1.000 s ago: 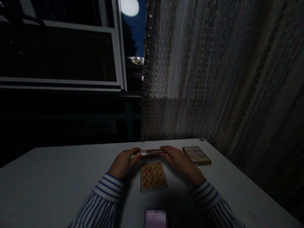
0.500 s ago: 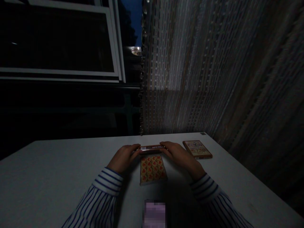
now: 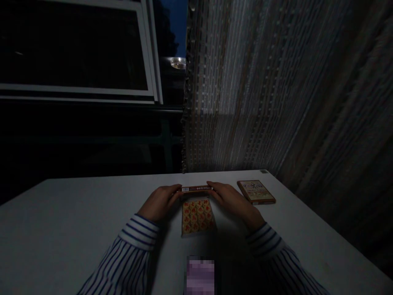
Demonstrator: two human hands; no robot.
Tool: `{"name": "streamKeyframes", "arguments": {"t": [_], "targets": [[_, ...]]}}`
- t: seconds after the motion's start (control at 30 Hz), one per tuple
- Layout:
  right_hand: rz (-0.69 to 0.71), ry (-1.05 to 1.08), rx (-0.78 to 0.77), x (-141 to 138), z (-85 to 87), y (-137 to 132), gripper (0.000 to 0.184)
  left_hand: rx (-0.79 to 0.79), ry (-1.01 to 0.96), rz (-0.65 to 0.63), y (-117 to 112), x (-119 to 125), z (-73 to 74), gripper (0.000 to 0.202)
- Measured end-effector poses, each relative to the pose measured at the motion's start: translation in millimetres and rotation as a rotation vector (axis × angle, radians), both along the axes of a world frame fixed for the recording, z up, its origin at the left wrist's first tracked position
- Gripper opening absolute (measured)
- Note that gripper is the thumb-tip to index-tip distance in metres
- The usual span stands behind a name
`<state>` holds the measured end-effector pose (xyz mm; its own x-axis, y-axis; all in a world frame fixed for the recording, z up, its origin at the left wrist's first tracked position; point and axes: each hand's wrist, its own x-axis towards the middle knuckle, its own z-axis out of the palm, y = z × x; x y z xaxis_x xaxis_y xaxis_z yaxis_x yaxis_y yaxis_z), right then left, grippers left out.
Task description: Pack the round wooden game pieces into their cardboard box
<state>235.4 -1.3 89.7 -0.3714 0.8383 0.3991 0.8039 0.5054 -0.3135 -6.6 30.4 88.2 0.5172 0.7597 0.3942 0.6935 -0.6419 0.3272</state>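
My left hand (image 3: 159, 201) and my right hand (image 3: 233, 203) grip opposite ends of a flat brown cardboard box (image 3: 196, 189), fingers above and thumbs below. Its narrow side, with a barcode at the left, faces me; whether it is a lid or a whole box I cannot tell. Just nearer to me lies a shallow tray of Chinese chess pieces (image 3: 199, 216), round and pale with red characters, set in rows. Neither hand touches the tray. Beyond my right hand lies a flat box or lid (image 3: 256, 191) with a brown rim and dark characters on its pale face.
Everything rests on a white table (image 3: 92, 229) in dim light. A striped curtain (image 3: 245, 90) hangs behind and to the right. A white-framed window (image 3: 150, 53) is at the back left. A blurred purple patch (image 3: 200, 276) shows at the bottom.
My view has shifted slightly. Both hands keep their hold on the flat brown box, whose printed side now shows a little more clearly.
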Motion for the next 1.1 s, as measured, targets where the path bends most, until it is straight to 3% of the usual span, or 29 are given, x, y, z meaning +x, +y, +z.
{"name": "streamKeyframes", "arguments": {"t": [0.33, 1.1], "targets": [[-0.019, -0.041, -0.002, 1, 0.7, 0, 0.039, -0.013, 0.013, -0.008, 0, 1, -1.5, 0.039], [-0.058, -0.141, -0.052, 2, 14.2, -11, 0.036, -0.088, 0.046, -0.016, -10, 4, 12.9, 0.031]]}}
